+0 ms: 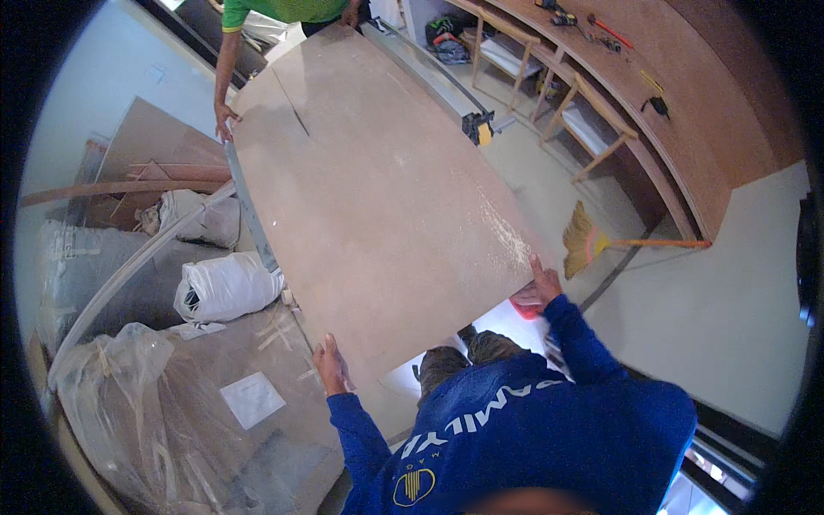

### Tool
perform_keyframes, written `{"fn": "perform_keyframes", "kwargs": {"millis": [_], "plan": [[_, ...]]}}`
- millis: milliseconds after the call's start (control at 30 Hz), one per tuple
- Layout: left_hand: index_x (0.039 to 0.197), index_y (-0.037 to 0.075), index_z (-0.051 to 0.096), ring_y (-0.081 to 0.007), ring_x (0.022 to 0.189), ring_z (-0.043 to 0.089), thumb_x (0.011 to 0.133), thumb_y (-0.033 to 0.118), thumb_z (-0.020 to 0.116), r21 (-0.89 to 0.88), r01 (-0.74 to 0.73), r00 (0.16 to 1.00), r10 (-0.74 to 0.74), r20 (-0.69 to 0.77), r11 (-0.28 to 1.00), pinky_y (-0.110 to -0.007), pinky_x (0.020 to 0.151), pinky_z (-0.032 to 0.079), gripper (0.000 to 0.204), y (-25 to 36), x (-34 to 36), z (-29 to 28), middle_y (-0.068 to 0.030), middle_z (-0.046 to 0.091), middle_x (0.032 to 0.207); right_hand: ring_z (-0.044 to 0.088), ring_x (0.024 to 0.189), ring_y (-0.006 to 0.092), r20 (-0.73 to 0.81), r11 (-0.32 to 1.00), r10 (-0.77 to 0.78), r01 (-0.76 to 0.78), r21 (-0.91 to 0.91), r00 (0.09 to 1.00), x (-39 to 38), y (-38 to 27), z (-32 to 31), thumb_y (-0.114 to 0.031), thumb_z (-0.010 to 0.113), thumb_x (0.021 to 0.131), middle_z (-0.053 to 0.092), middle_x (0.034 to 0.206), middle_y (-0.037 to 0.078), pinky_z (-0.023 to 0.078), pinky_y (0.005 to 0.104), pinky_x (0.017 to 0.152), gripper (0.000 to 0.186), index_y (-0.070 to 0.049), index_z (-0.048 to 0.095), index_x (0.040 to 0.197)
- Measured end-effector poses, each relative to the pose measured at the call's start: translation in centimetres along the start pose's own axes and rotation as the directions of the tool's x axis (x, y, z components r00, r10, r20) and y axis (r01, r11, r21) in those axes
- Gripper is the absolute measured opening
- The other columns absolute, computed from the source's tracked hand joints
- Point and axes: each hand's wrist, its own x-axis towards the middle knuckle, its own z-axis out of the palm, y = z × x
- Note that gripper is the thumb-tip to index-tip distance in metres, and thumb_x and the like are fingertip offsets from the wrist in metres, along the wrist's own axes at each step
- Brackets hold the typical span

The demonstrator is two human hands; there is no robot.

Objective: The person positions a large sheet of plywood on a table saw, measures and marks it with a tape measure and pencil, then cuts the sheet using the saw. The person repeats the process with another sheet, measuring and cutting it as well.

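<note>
Wooden sheet (369, 189): broad, pale brown, centre of frame; a dark slit in its upper part; pale dust (506, 236) scattered toward its right edge.
Counter (687, 129): curved, reddish-brown, upper right; on it, drill-like tools (564, 19), a red-handled tool (611, 31) and, further right, a small black item (657, 106).
Floor (712, 318): pale, right of centre; on it, a straw broom (586, 245), head toward the sheet, handle toward the counter's end; wooden frames (601, 146) stand beside the counter.
Brown flat surface (257, 455): lower left; white paper (253, 400) and crumpled clear plastic (120, 386) on it.
</note>
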Motion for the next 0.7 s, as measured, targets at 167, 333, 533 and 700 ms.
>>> {"fn": "perform_keyframes", "kwargs": {"millis": [167, 333, 533, 700], "plan": [[0.126, -0.016, 0.055, -0.0219, 0.106, 0.057, 0.097, 0.036, 0.072, 0.223, 0.043, 0.996, -0.024, -0.084, 0.974, -0.034, 0.096, 0.046, 0.062, -0.1, 0.1, -0.1, -0.0186, 0.063, 0.119, 0.067, 0.102, 0.0382, 0.24, 0.157, -0.563, 0.388, -0.908, 0.79, 0.7, -9.1, -0.7, -0.028, 0.066, 0.094, 0.071, 0.109, 0.02, 0.054, 0.0477, 0.094, 0.03, -0.007, 0.071, 0.115], [0.129, -0.016, 0.053, -0.0223, 0.108, 0.058, 0.098, 0.036, 0.071, 0.05, 0.051, 0.999, -0.051, 0.006, 0.997, -0.035, 0.097, 0.045, 0.064, 0.1, 0.1, 0.0, -0.019, 0.063, 0.121, 0.036, 0.147, 0.0374, 0.529, -0.189, -0.796, 0.71, -0.678, 0.294, 14.0, -18.6, 14.9, -0.026, 0.058, 0.099, 0.038, 0.158, 0.02, 0.03, 0.0455, 0.122, 0.055, -0.005, 0.045, 0.148], [0.129, -0.011, 0.056, -0.0209, 0.107, 0.058, 0.097, 0.037, 0.071, 0.09, 0.019, 0.998, -0.013, -0.065, 0.996, -0.035, 0.098, 0.044, 0.06, 0.3, -0.6, 0.5, -0.0126, 0.065, 0.118, 0.021, 0.155, 0.0318, 0.577, -0.334, -0.683, 0.512, -0.791, 0.447, 24.2, -21.3, 20.9, -0.045, 0.041, 0.104, 0.023, 0.168, 0.017, 0.018, 0.0465, 0.127, 0.068, -0.007, 0.029, 0.159], [0.127, -0.01, 0.058, -0.0194, 0.107, 0.058, 0.097, 0.037, 0.071, 0.092, 0.039, 0.999, -0.037, -0.023, 0.995, -0.034, 0.097, 0.044, 0.058, 1.8, -0.1, 0.7, -0.0118, 0.064, 0.118, 0.022, 0.155, 0.0318, 0.572, -0.316, -0.697, 0.531, -0.786, 0.432, 25.4, -21.9, 21.7, -0.045, 0.041, 0.104, 0.024, 0.167, 0.016, 0.018, 0.0464, 0.127, 0.068, -0.007, 0.029, 0.159]]}}
